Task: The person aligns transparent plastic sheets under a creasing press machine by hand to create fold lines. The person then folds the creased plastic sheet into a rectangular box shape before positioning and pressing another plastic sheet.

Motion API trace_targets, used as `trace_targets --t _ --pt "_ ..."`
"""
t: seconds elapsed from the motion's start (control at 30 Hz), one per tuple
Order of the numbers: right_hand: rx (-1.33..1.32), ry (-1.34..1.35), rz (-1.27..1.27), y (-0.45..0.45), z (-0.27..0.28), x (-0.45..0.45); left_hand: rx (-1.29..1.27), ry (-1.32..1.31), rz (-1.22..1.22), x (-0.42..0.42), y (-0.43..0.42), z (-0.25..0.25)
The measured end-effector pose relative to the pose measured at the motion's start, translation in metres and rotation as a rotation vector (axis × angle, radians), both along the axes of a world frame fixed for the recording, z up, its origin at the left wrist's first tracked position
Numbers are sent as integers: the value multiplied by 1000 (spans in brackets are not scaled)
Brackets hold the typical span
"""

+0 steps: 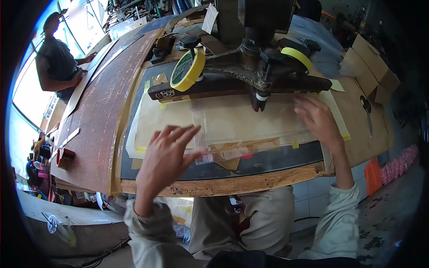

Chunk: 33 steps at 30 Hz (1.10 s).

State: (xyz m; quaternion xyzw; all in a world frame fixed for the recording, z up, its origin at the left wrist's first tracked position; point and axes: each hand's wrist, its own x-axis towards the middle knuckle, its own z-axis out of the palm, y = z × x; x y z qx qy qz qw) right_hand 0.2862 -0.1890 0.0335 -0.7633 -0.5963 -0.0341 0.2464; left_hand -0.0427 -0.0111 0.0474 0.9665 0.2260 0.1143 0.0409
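Note:
My left hand (166, 156), fingers spread, hovers at the left part of the work, its thumb close to or touching a clear plastic sheet (250, 127). My right hand (319, 121), slightly blurred, has its fingers stretched out near the sheet's right end. Neither hand visibly grips anything. The clear plastic lies over cream paper (165, 127), which is fixed with small yellow tape pieces on a dark board (286, 154). Brown tape (250, 146) runs along the near edge of the paper. Behind the hands stands a dark metal clamp or press frame (254, 67) with a bar across the paper.
Yellow tape rolls (190, 71) hang on the frame's knobs. Scissors (368, 117) and an open cardboard box (371, 67) are at the right. A red cup (65, 156) stands on the brown table (96, 129). Another person (58, 58) handles a long strip at the far left.

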Motion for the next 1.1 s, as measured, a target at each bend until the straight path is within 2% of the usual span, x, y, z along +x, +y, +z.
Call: trace_targets --t 0.1,0.17,0.27,0.37,0.87,1.1 --pt "136 -232 13 22 -27 10 162 -104 -73 24 37 -21" --pt "152 -300 5 25 -37 11 121 -69 -78 34 47 -31" --pt "183 -313 19 24 -43 11 183 -127 -131 42 51 -45" --pt "179 -281 11 24 -45 11 88 -57 -103 43 51 -45" --pt "87 -261 6 23 -42 8 70 -45 -110 43 49 -40" --pt "163 -201 -104 20 -43 5 60 -31 -66 44 45 -37"
